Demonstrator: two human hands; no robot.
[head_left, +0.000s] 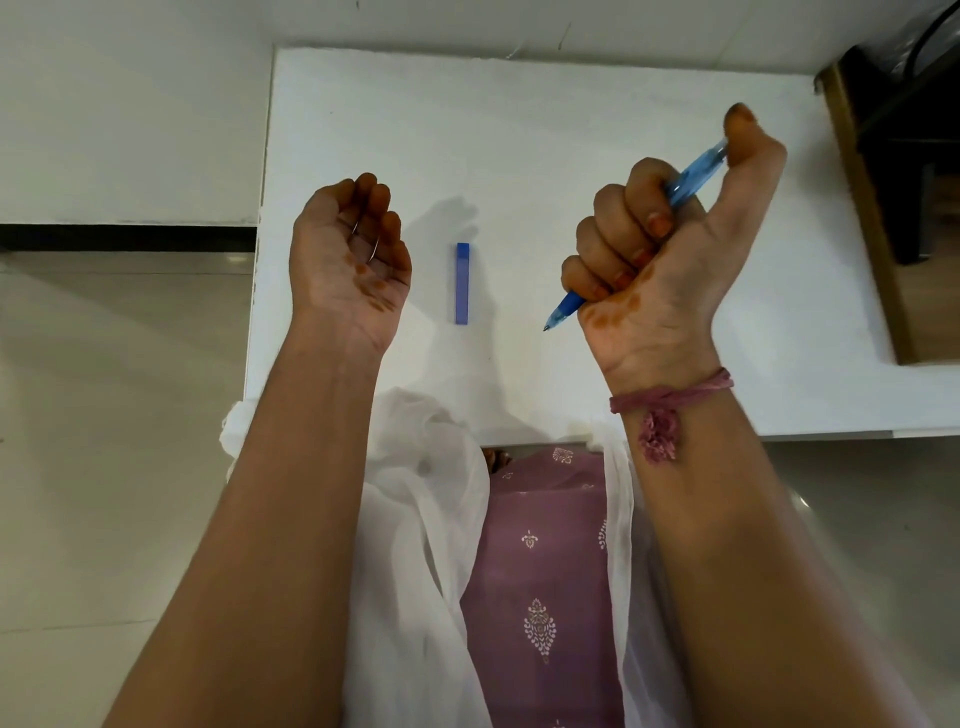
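Note:
My right hand (670, 249) is raised above the white table (519, 130) and grips a blue translucent pen (696, 174) in a fist. The thumb presses on the pen's top end, and the tip sticks out below the little finger, pointing down and left. My left hand (350, 254) is held up palm towards me with its fingers loosely curled over the palm. A thin glinting line shows in that palm, too small to identify. A narrow blue rectangular piece (462, 283) lies flat on the table between the two hands.
The table's left edge drops to a pale tiled floor (104, 415). A brown wooden piece of furniture (872, 208) stands at the table's right end. My purple patterned clothing and white scarf (415, 519) hang at the near edge.

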